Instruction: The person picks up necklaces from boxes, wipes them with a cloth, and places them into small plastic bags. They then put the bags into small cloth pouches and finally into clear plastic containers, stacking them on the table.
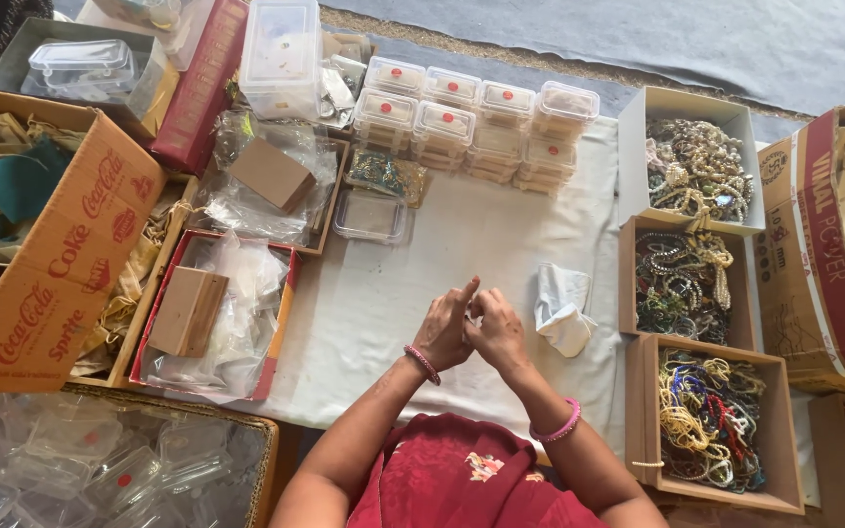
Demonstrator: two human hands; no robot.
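Over the white cloth (501, 244) that covers the working surface, the left hand (445, 332) and the right hand (498, 332) are brought together, touching, just in front of the person's red garment. The fingers (464, 293) of the left hand are drawn narrow, with one finger raised, and those of the right hand are curled in against them; something very small appears to be pinched between the two hands, but it is hidden by the fingers and cannot be identified, nor can it be told which hand has it. Judging by the surroundings, a light, delicate piece of jewellery is likely: it would be expected to be limp rather than stiff, easily dropped, and best taken by fingertip pinch at a clasp or a solid bead rather than along a thin strand. Just to the right of the hands a crumpled white tissue (561, 308) is laid on the cloth. Beyond it, at the cloth's right edge, three open boxes of beaded necklaces (706, 416) and chains are lined up. At the far side of the cloth, small clear lidded boxes with red dots (476, 122) are stacked in rows, with one empty clear plastic box (371, 215) set nearer. To the left of the cloth, a red-rimmed tray (278, 337) holds plastic bags and a small brown cardboard box (188, 311).
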